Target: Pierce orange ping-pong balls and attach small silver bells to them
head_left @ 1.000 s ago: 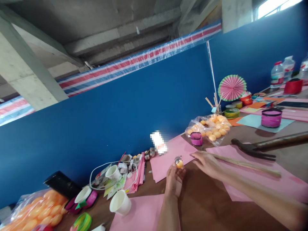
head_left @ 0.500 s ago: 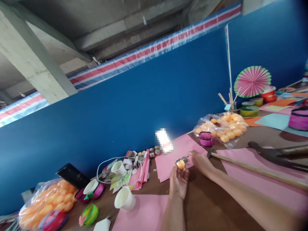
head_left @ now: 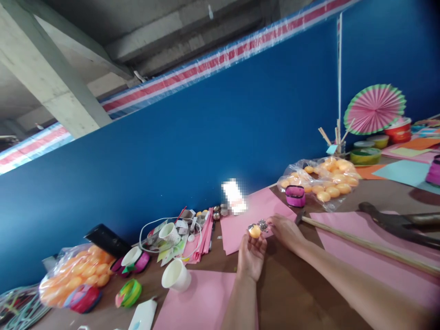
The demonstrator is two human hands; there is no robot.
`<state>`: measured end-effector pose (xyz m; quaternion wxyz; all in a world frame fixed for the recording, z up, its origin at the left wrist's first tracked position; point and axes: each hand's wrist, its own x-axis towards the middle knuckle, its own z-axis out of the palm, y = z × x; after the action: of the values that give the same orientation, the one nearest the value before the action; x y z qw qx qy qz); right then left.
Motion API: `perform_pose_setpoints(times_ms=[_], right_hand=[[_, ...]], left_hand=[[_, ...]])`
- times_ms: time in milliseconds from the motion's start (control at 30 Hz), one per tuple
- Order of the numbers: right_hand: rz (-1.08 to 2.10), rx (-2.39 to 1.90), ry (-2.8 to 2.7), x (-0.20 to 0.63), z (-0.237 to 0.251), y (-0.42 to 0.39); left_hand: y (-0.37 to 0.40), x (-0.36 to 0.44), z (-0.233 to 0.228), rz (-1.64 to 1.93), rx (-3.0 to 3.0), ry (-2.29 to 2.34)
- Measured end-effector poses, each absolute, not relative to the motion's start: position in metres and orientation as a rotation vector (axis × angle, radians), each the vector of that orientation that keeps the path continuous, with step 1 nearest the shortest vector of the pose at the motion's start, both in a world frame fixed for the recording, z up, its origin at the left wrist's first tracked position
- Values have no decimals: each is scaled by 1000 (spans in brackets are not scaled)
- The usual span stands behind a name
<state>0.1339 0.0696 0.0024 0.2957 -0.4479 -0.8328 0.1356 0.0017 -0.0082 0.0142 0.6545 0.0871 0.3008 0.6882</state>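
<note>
My left hand [head_left: 251,259] is turned palm up, with its fingers curled around a small orange ball [head_left: 255,232]. Shiny silver covers part of the ball's upper left side. Just right of the ball lies a little heap of small silvery pieces [head_left: 263,225] over the pink sheet [head_left: 256,201]. My right hand [head_left: 287,233] is beside this heap, its fingertips drawn together in a pinch at the heap's edge. Whatever is between those fingertips is too small to make out.
A wooden-handled hammer [head_left: 347,236] lies right of my right arm, near a larger dark tool [head_left: 392,224]. Behind are a purple band [head_left: 294,196] and a clear bag of orange balls [head_left: 333,181]. A white cup [head_left: 176,276] and paper scraps [head_left: 172,252] are left.
My left hand and the ball have shifted slightly left and up in view, and my right hand slightly left. The whole view has turned a little.
</note>
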Motion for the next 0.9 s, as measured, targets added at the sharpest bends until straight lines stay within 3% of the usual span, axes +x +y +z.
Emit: perform_pose_setpoints(times_ms=[900], right_hand=[[313, -1203, -2302, 131, 4, 69]], left_hand=[[-11, 3, 15, 1540, 233, 684]])
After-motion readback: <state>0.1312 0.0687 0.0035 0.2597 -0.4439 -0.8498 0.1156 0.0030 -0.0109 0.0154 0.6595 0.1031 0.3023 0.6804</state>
